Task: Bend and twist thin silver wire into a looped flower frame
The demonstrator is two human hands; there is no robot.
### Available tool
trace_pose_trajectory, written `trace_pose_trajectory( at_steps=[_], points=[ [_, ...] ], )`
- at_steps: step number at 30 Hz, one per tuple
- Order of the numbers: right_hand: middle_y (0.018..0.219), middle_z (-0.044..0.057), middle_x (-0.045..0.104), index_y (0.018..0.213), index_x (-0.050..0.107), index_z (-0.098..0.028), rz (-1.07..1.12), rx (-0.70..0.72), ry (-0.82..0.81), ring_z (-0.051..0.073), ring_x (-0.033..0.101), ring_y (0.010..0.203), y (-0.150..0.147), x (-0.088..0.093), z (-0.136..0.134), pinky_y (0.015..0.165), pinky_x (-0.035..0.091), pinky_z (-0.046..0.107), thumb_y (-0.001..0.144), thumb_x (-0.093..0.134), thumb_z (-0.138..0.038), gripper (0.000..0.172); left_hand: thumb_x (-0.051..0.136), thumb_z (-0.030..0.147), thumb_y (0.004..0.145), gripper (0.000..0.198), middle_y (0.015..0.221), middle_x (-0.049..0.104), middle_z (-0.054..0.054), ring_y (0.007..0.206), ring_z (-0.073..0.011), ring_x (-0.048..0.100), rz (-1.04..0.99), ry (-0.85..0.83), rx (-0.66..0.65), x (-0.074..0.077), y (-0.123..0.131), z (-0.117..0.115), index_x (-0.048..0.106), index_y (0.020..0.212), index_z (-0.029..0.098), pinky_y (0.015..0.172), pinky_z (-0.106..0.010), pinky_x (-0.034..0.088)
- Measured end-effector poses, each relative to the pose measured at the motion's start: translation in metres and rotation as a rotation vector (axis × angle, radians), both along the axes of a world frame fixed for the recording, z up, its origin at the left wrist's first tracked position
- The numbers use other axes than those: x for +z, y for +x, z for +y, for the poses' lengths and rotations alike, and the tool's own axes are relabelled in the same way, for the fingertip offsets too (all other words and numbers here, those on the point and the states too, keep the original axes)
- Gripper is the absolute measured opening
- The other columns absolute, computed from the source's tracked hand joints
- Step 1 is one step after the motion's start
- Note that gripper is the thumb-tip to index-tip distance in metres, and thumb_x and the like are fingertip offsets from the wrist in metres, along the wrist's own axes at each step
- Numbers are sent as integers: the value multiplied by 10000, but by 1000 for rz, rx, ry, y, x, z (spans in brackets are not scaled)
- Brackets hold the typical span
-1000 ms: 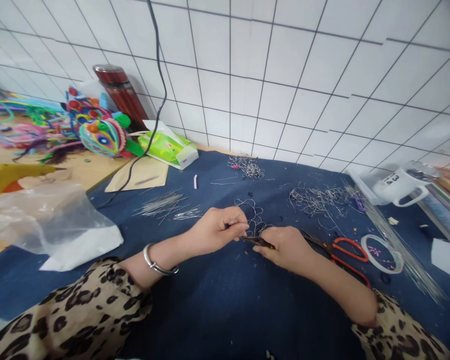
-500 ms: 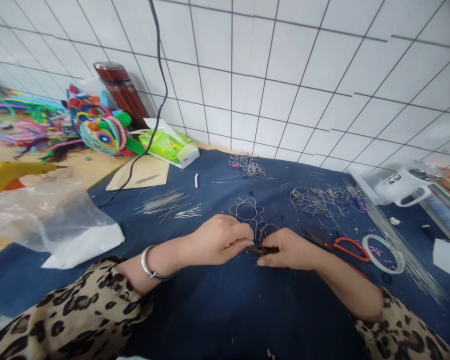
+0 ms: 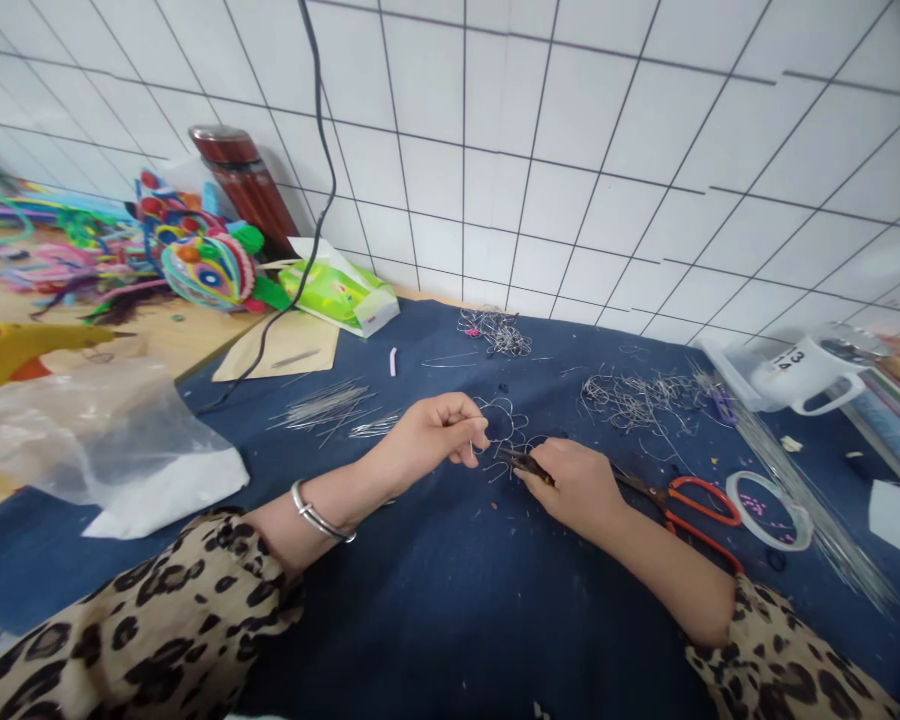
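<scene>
My left hand pinches a thin silvery wire between thumb and fingers. In my right hand is a pair of dark pliers, its jaws pointing left toward the wire. Just beyond both hands lies a flower-shaped piece of looped wire, partly covered by my left fingers. More wire loops show around the plier tips; I cannot tell whether the jaws grip them. Orange-handled scissors lie beside my right wrist on the dark blue cloth.
Straight wires lie left, and tangled wire heaps lie right and at the back. A round dish holds pink bits near a white mug. A plastic bag, yellow glue gun and red flask stand left.
My left hand has moved up and away from the pliers, turning as it pinches the wire. My right hand has shifted slightly farther up with the pliers, uncovering more of the scissors.
</scene>
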State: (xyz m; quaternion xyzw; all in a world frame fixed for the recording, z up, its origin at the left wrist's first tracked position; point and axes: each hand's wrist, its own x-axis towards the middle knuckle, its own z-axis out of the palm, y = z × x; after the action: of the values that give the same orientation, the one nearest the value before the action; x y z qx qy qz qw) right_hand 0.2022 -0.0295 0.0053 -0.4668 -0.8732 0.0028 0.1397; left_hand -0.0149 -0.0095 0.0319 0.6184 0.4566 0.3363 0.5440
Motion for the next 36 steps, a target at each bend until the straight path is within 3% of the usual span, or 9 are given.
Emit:
trace_pose_trajectory(
  at_steps=[5, 12, 23, 36],
  points=[
    [657, 23, 502, 713, 560, -169, -83, 63, 305, 144, 402, 666, 4, 1, -1, 625, 256, 291, 829, 467, -275, 182, 550, 347, 786, 208, 611, 587, 8, 522, -105, 605, -111, -159, 29, -8, 1, 2, 520, 742, 146, 475, -188, 411],
    [630, 17, 475, 811, 595, -171, -187, 159, 473, 138, 356, 636, 2, 7, -6, 573, 207, 312, 843, 452, -216, 153, 549, 351, 781, 206, 578, 597, 8, 442, -94, 580, -74, -206, 36, -19, 5, -2, 522, 740, 151, 432, -180, 384],
    [627, 12, 470, 849, 583, -172, -233, 171, 510, 131, 354, 623, 0, 5, -6, 564, 183, 325, 853, 449, -191, 135, 545, 370, 777, 228, 577, 625, -7, 390, -78, 543, -49, -224, 31, -20, 9, -5, 532, 741, 146, 375, -162, 332],
    [625, 11, 471, 858, 575, -165, -231, 179, 514, 127, 367, 619, -4, 6, -8, 554, 181, 318, 847, 451, -159, 125, 567, 376, 757, 234, 603, 625, -5, 387, -80, 555, -81, -277, 45, -23, 11, -5, 533, 733, 146, 380, -171, 364]
  ],
)
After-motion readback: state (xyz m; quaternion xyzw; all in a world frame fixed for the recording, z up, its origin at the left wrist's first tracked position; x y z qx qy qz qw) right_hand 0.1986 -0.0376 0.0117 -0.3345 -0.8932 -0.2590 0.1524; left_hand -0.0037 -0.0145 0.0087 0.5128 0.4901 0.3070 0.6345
